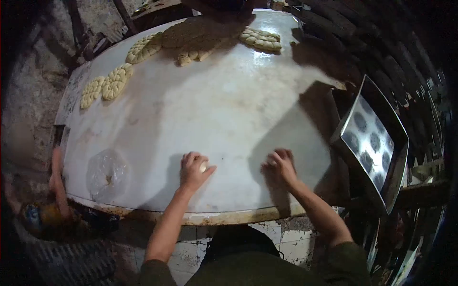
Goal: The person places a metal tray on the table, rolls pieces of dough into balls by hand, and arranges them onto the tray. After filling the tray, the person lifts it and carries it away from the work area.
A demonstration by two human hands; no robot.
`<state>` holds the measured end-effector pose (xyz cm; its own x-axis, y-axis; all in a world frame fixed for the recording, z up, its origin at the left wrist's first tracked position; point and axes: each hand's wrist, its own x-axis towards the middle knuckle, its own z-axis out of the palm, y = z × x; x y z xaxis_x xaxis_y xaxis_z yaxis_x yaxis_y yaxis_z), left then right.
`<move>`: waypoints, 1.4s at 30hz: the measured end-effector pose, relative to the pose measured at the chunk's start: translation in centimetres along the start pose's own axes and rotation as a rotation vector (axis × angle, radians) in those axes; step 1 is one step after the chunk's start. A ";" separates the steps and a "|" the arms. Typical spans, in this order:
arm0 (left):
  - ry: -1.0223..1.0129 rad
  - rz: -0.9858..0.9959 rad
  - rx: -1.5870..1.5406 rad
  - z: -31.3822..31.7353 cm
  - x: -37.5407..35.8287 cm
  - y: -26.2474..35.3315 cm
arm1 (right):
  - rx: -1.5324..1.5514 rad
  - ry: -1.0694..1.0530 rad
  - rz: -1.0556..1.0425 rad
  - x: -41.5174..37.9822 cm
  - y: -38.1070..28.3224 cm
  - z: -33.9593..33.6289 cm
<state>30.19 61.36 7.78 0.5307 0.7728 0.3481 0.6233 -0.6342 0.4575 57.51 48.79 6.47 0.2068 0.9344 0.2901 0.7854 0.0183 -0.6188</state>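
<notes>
My left hand (pixel 194 170) curls over a small pale piece of dough (pixel 203 167) on the white table, with the dough showing between thumb and fingers. To the right, my right hand (pixel 280 165) is cupped low on the tabletop over another pale piece (pixel 272 162), mostly hidden under the fingers. Both hands are near the front edge of the table (pixel 219 119), well apart from each other.
Braided dough pieces (pixel 117 82) lie along the back left, with more (pixel 260 39) at the back. A clear plastic bag (pixel 107 175) rests front left. Metal trays (pixel 369 138) stand tilted at the right edge. Another person's arm (pixel 57 183) is at the left; someone stands behind the table.
</notes>
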 end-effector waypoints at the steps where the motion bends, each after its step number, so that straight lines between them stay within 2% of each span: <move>1: 0.026 0.029 -0.086 1.1 0.6 0.8 | 0.071 0.015 0.031 1.1 -1.6 0.7; 2: 0.026 0.041 -0.084 1.4 0.1 1.2 | 0.202 0.015 0.045 0.9 -3.2 1.5; 4: -0.077 0.099 -0.165 1.6 -2.0 1.8 | 0.544 0.010 0.274 -4.0 1.7 3.1; 6: -0.049 0.070 -0.128 -0.1 -4.3 -0.1 | -0.140 -0.100 -0.320 -6.6 0.9 -0.5; 7: -0.036 0.005 -0.064 -1.1 -4.5 -1.0 | -0.143 -0.098 -0.316 -6.4 1.0 -0.2; 9: -0.007 -0.084 0.084 -1.9 -3.2 -1.7 | 0.539 0.119 -0.081 -4.3 1.3 2.1; 11: 0.026 -0.063 -0.009 -0.1 -1.4 -0.7 | 1.210 0.341 0.173 -2.7 1.7 4.2; 12: 0.069 -0.049 -0.095 0.8 -0.7 0.1 | 0.977 0.270 0.159 -2.4 1.9 3.7; 13: 0.011 -0.018 -0.145 1.2 -0.8 1.0 | 0.742 0.209 0.135 -2.1 2.0 3.2; 14: -0.063 0.051 -0.155 2.1 -2.1 0.4 | -0.059 -0.040 -0.024 -1.9 1.4 1.4; 15: -0.068 0.100 -0.147 1.5 -3.1 0.2 | 0.028 0.035 -0.049 -3.4 -1.1 0.1; 16: -0.082 0.146 -0.142 0.6 -3.7 0.1 | 0.019 0.034 -0.033 -4.7 -0.7 -0.7; 18: -0.050 0.076 -0.006 -1.4 -4.3 -0.8 | -0.119 -0.084 -0.138 -7.5 0.7 -3.5; 19: -0.056 0.025 0.040 -1.6 -4.0 -1.2 | -0.131 -0.071 -0.139 -6.6 1.1 -3.7; 21: 0.012 0.041 -0.012 -0.6 -1.5 -0.2 | -0.371 -0.088 0.111 -3.9 1.6 -4.3; 22: 0.062 0.050 -0.058 -0.1 -0.6 0.5 | -0.370 -0.083 0.118 -2.7 1.6 -3.5; 24: 0.047 0.082 -0.161 1.4 -0.8 1.1 | 0.273 0.014 0.312 -0.5 1.3 -1.0; 26: -0.030 0.139 -0.171 1.8 -3.1 1.8 | 0.007 0.002 0.035 -3.2 -0.2 -1.0; 27: 0.005 0.115 -0.177 1.7 -4.0 1.2 | -0.048 -0.012 -0.020 -5.0 -0.8 -1.6; 28: 0.001 0.134 -0.181 1.4 -4.1 0.6 | -0.053 0.004 -0.011 -6.7 0.9 -1.7; 29: 0.031 0.120 -0.138 1.1 -4.0 0.0 | 0.265 0.005 0.143 -8.6 3.9 -1.2; 31: 0.010 0.085 -0.085 0.6 -3.2 0.2 | -0.120 0.046 0.000 -7.0 2.8 -4.7; 32: 0.006 0.107 -0.094 0.4 -2.9 0.9 | -0.131 0.064 0.012 -6.1 3.1 -4.4; 34: -0.084 0.080 -0.043 -0.1 -2.6 2.6 | -0.376 -0.061 0.075 -5.2 4.3 -3.8; 35: -0.185 0.073 0.003 -0.6 -3.1 3.5 | -0.070 -0.055 0.247 -7.4 3.2 -3.6; 36: -0.255 0.047 0.072 -1.1 -3.9 3.7 | -0.321 -0.053 0.125 -8.6 1.8 -4.4; 37: -0.402 -0.021 0.142 -2.1 -4.3 4.0 | -0.365 -0.110 0.130 -10.2 1.2 -4.8; 39: -0.529 -0.082 0.185 -3.0 -5.1 4.0 | -0.410 -0.162 0.156 -11.8 0.3 -6.9; 40: -0.535 -0.061 0.187 -3.3 -5.0 3.9 | -0.301 -0.368 0.255 -12.0 -0.2 -8.2; 41: -0.702 -0.181 0.122 -3.6 -4.8 3.8 | -0.180 -0.573 0.346 -12.2 -0.9 -9.8; 42: -0.859 -0.304 0.061 -3.9 -4.2 4.4 | -0.176 -0.556 0.351 -12.0 -1.4 -12.3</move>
<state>28.46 55.43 11.50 0.5684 0.6375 -0.5201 0.8225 -0.4253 0.3777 61.04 33.19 12.83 0.1726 0.9194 -0.3534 0.8195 -0.3331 -0.4662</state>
